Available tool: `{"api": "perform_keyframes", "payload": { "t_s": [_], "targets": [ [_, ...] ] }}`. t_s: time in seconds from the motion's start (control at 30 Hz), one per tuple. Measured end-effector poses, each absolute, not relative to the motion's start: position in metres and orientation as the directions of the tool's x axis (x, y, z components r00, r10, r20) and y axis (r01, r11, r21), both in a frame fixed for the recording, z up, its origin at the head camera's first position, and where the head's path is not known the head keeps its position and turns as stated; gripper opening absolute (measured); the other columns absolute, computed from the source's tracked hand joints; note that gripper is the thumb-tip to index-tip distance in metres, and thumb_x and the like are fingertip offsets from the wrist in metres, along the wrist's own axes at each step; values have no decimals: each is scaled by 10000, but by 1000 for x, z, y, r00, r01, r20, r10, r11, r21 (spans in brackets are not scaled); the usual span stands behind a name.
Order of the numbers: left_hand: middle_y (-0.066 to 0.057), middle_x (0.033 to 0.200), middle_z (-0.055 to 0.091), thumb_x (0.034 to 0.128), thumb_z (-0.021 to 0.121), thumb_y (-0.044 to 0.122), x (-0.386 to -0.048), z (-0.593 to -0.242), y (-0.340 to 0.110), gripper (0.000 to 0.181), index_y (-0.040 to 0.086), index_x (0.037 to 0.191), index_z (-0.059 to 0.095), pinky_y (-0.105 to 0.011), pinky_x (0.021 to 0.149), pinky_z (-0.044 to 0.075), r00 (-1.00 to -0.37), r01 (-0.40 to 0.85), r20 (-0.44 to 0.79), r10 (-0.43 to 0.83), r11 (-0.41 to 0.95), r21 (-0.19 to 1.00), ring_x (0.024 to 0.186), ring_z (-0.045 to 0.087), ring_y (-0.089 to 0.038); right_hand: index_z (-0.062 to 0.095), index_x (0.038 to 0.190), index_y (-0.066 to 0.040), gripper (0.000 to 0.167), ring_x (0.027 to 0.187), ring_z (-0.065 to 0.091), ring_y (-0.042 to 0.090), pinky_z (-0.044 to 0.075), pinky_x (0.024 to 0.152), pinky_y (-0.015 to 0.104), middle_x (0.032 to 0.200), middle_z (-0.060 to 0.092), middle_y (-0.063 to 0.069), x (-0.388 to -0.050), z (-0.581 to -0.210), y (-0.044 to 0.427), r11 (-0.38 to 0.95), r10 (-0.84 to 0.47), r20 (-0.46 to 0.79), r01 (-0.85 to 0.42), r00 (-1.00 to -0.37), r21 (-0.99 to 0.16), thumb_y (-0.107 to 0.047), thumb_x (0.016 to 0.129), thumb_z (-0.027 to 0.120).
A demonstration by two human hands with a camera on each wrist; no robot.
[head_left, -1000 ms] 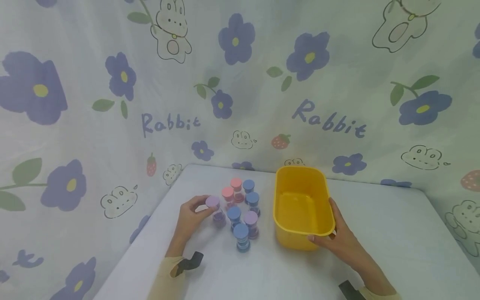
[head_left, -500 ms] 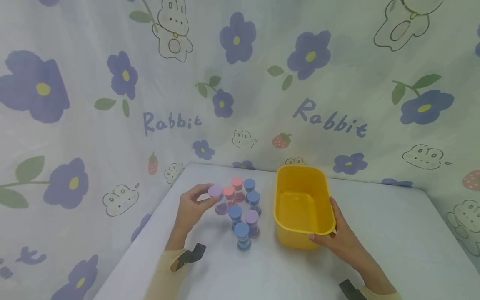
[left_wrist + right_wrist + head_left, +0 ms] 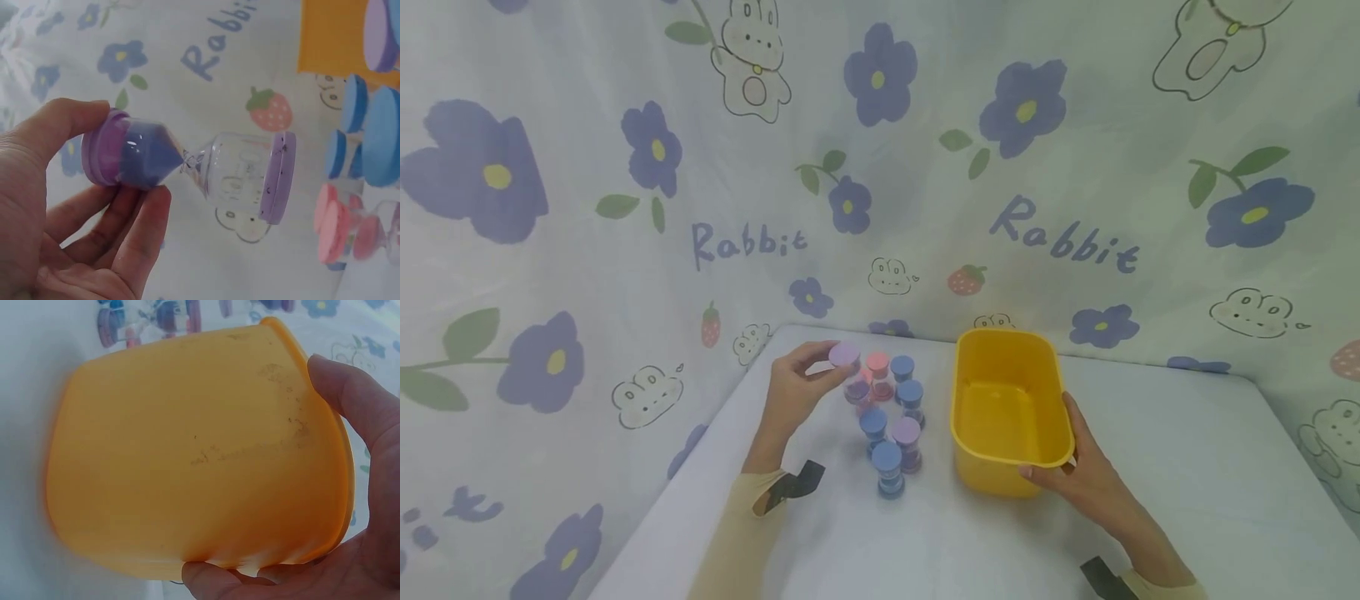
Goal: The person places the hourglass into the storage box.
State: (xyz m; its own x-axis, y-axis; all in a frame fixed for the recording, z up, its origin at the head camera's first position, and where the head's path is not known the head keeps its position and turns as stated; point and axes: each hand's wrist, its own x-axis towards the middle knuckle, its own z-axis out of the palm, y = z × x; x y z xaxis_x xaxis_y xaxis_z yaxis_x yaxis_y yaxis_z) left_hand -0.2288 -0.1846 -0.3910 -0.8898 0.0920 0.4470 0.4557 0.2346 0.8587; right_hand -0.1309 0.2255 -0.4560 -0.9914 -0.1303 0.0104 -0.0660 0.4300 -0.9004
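Observation:
My left hand (image 3: 796,385) pinches a purple-capped hourglass (image 3: 215,164) by its top cap, held up above the table at the left of the group. In the left wrist view dark sand fills the chamber nearest my fingers. My right hand (image 3: 1086,467) grips the near right corner of a yellow bin (image 3: 1000,479), thumb at the rim and fingers along the side. The bin's inside shows no contents. Between the hands stand several hourglasses: blue ones such as the front blue hourglass (image 3: 889,471), a purple hourglass (image 3: 907,444), and a pink hourglass (image 3: 878,375). Another pink one is mostly hidden behind the held hourglass.
The white table (image 3: 940,550) carries the hourglasses left of the bin. Behind it hangs a curtain (image 3: 910,217) printed with rabbits, flowers and strawberries, meeting the table's back edge.
My left hand has lifted the purple hourglass and moved it away from me and slightly right, now in front of a pink one. The right hand and bin have stayed put.

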Motion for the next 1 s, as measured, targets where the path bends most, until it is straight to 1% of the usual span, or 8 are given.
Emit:
{"api": "perform_keyframes", "payload": {
  "t_s": [0.17,0.37,0.5,0.63,0.77,0.87,1.0],
  "targets": [
    [-182,1215,722,838,850,74,-237,-383,-172,396,33,1213,730,-271,936,612,-882,471,453,128,209,857,1101,693,-59,-98,1659,-294,1185,1516,284,469,369,1144,667,1742,87,176,-131,-455,226,427,-128,9,-63,-992,-902,-352,897,807],
    [-155,1226,727,844,851,101,-245,-373,-157,385,49,1208,737,-256,942,609,-883,466,439,164,198,863,1121,693,-101,-102,1654,-328,1202,1523,286,460,382,1143,657,1749,82,160,-131,-455,225,433,-115,-13,-38,-993,-901,-386,882,818],
    [-130,1230,739,849,849,124,-252,-366,-144,376,73,1206,743,-273,943,613,-875,477,442,196,201,856,1125,703,-130,-107,1652,-338,1210,1529,277,460,378,1145,649,1751,75,154,-131,-455,225,436,-109,-19,-31,-994,-899,-395,878,821],
    [-125,1202,754,840,855,125,-257,-360,-131,367,82,1190,753,-307,919,629,-869,484,446,214,180,856,1097,721,-171,-115,1651,-337,1218,1533,264,469,373,1143,657,1752,65,156,-131,-455,225,442,-107,-25,-25,-994,-897,-402,875,822],
    [-108,1178,765,840,857,147,-261,-355,-118,368,97,1189,753,-306,913,633,-864,491,447,231,192,850,1070,734,-195,-120,1651,-328,1220,1534,258,476,369,1141,667,1752,58,163,-131,-454,225,444,-108,-27,-24,-994,-896,-401,877,820],
    [-86,1177,773,839,860,185,-263,-351,-109,379,116,1195,754,-301,931,626,-863,492,443,243,209,845,1068,741,-208,-126,1651,-325,1220,1535,250,483,366,1140,672,1751,54,168,-130,-454,225,445,-110,-33,-19,-993,-895,-401,880,817],
    [-67,1170,779,834,869,216,-267,-348,-97,385,137,1194,760,-314,953,620,-869,473,422,258,179,863,1060,747,-215,-133,1649,-325,1220,1540,233,495,360,1139,680,1750,53,177,-130,-453,225,445,-110,-40,-13,-993,-896,-399,882,814]
  ]
}}
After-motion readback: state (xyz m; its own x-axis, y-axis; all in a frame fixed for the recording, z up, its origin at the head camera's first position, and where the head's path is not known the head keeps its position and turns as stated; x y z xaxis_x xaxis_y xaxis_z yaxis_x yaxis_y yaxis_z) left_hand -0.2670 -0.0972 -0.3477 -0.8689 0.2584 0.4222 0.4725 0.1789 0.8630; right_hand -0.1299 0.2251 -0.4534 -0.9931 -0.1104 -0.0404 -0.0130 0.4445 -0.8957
